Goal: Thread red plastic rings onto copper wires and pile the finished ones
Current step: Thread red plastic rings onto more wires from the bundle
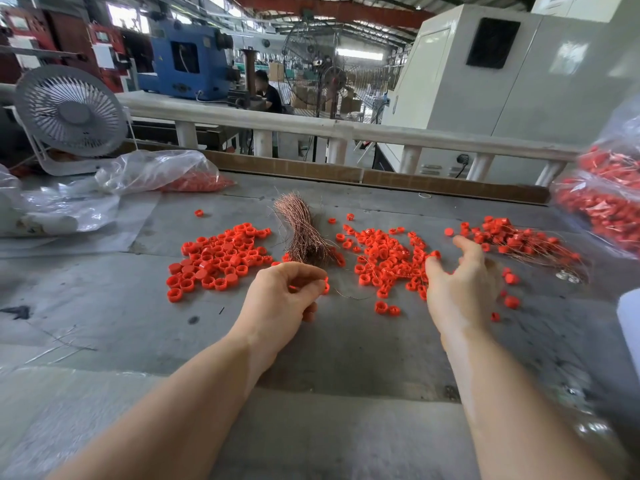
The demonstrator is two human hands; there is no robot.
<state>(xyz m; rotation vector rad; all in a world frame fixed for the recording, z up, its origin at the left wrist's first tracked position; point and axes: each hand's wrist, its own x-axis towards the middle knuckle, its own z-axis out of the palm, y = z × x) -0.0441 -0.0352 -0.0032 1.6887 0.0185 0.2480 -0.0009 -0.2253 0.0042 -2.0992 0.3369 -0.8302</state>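
A red ring [325, 285] sits pinched at the tips of the left hand [284, 296], with a thin copper wire [346, 295] trailing from it toward the right, its long axis running roughly parallel to the surface's near edge. Whether the wire already passes through the ring cannot be told. The right hand [457, 285] hovers with fingers [433, 268] released and spread over the middle scatter of loose rings [388, 261], holding nothing. The finished pile [519, 239] lies beyond it toward the right edge, so the right hand is nearer. The wire bundle [304, 230] stands just behind the left hand; another ring heap [218, 258] lies further left.
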